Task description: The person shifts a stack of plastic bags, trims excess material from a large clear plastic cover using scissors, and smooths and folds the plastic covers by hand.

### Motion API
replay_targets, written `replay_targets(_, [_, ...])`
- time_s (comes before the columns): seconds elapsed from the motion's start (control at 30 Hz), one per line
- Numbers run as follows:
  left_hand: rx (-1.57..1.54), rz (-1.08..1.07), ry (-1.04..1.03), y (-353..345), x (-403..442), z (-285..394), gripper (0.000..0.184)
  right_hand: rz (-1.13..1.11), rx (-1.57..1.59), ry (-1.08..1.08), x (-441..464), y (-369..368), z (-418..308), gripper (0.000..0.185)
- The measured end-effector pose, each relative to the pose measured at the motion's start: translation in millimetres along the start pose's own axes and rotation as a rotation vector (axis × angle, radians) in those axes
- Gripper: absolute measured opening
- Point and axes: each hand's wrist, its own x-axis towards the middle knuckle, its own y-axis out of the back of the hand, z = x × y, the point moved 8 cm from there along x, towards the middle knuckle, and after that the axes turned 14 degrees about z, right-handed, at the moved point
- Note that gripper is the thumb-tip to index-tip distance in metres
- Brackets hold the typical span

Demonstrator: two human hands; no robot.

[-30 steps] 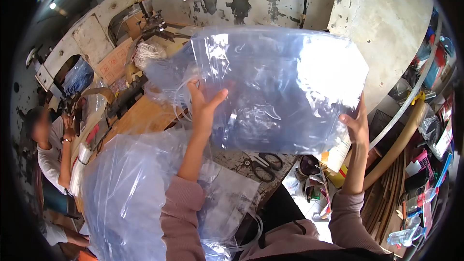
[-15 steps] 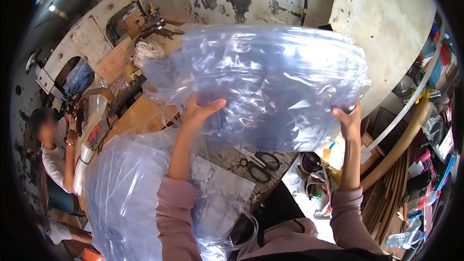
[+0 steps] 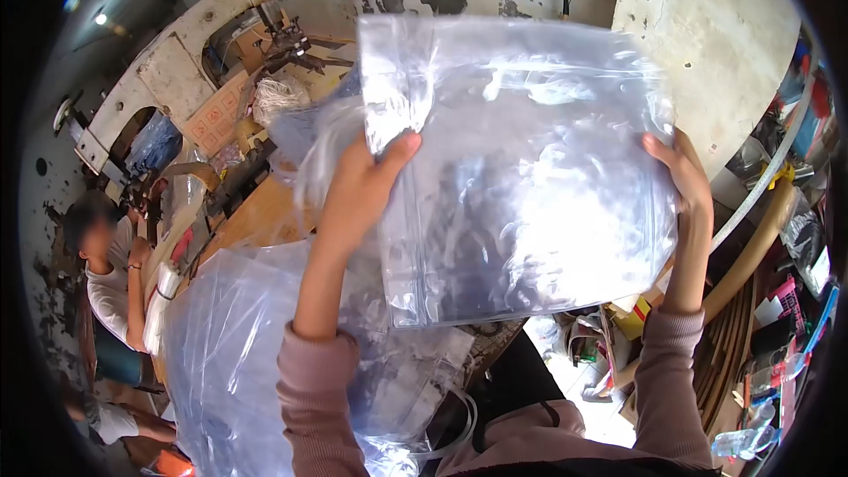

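Observation:
A clear plastic bag [image 3: 530, 168], shiny and seamed along its edges, is held up in front of me above the worktable. My left hand [image 3: 367, 185] grips its left edge, thumb on the near face and fingers hidden behind. On the opposite edge, my right hand [image 3: 685, 172] holds it the same way. Below my left forearm, a large heap of clear plastic sheeting [image 3: 238, 344] covers the near left of the table. Some clear plastic [image 3: 322, 155] also hangs just left of my left hand.
A sewing machine [image 3: 168, 62] with a long pale arm stands at the back left. At the far left sits another person [image 3: 110, 283]. Right of the table are a pale hose [image 3: 751, 208], a brown roll [image 3: 751, 243] and cluttered shelves. Peeling wall lies behind.
Both hands have lifted the plastic bag and turned its broad face toward me. My right hand has moved up and right. The scissors on the table are now hidden behind the bag.

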Motion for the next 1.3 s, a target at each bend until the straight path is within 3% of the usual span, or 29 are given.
replay_targets(0.03, [-0.013,-0.093,0.261,-12.0,1.2,-25.5,0.041,-0.005,-0.183,-0.021,23.7,1.9,23.6,0.070])
replay_targets(0.07, [-0.015,-0.095,0.261,-20.4,9.0,-47.6,0.041,-0.119,-0.314,-0.086,36.0,-9.4,42.3,0.060])
replay_targets(0.13, [0.178,-0.258,0.734,-44.6,-0.8,-145.4,0.046,-0.326,-0.450,-0.290,51.6,-24.7,109.6,0.050])
replay_targets(0.2, [0.121,-0.312,0.760,-59.2,-16.5,-184.1,0.047,-0.400,-0.427,-0.329,36.2,-32.5,138.6,0.046])
replay_targets(0.27, [0.073,-0.362,0.787,-66.1,-18.9,-186.7,0.049,-0.319,0.089,-0.362,31.5,-37.8,146.0,0.046])
replay_targets(0.33, [0.114,-0.320,0.852,-58.4,-27.0,-178.6,0.047,-0.337,0.095,-0.492,14.1,-33.4,146.5,0.048])
replay_targets(0.47, [0.184,-0.456,0.798,-57.9,-23.5,-168.1,0.049,-0.283,-0.132,-0.337,27.7,-24.6,144.7,0.059])
replay_targets(0.53, [0.091,-0.605,0.607,-60.0,-29.2,-135.0,0.050,-0.285,-0.162,-0.273,32.6,-23.2,130.8,0.063])
replay_targets(0.6, [0.108,-0.603,0.547,-43.2,-37.6,-99.8,0.051,-0.356,-0.194,-0.245,26.0,-18.9,94.7,0.071])
replay_targets(0.77, [0.236,-0.356,0.128,25.4,-7.8,2.1,0.056,-0.300,-0.184,0.020,55.3,-53.6,4.3,0.076])
replay_targets(0.87, [0.260,-0.086,0.172,79.7,33.3,2.4,0.064,-0.311,-0.243,0.163,99.5,-127.2,-39.4,0.079])
replay_targets(0.9, [0.209,0.031,0.178,98.1,45.6,-2.7,0.059,-0.322,-0.317,0.187,109.4,-157.6,-59.3,0.081])
replay_targets(1.03, [0.320,0.154,0.263,160.6,98.5,-42.1,0.052,-0.486,-0.249,0.370,156.6,-280.7,-95.7,0.088])
replay_targets(1.1, [0.237,0.207,0.340,180.4,119.5,-68.9,0.050,-0.660,-0.174,0.405,195.8,-355.2,-75.2,0.078])
replay_targets(1.17, [0.298,0.261,0.404,198.2,135.9,-109.0,0.050,-0.603,-0.259,0.337,194.9,-392.8,-48.3,0.067])
replay_targets(1.2, [0.250,0.057,0.527,208.3,153.0,-172.2,0.045,-0.690,-0.458,0.402,199.5,-418.2,-23.8,0.059])
replay_targets(1.23, [0.229,0.133,0.474,193.8,147.3,-197.8,0.039,-0.778,-0.658,0.468,204.9,-445.0,7.3,0.053])
replay_targets(1.27, [0.210,0.206,0.418,178.8,140.7,-222.1,0.033,-0.629,-0.803,0.691,204.5,-464.2,40.8,0.044])
replay_targets(1.3, [0.160,0.323,0.356,173.8,137.3,-224.5,0.031,-0.587,-0.844,0.725,204.0,-467.8,56.0,0.044])
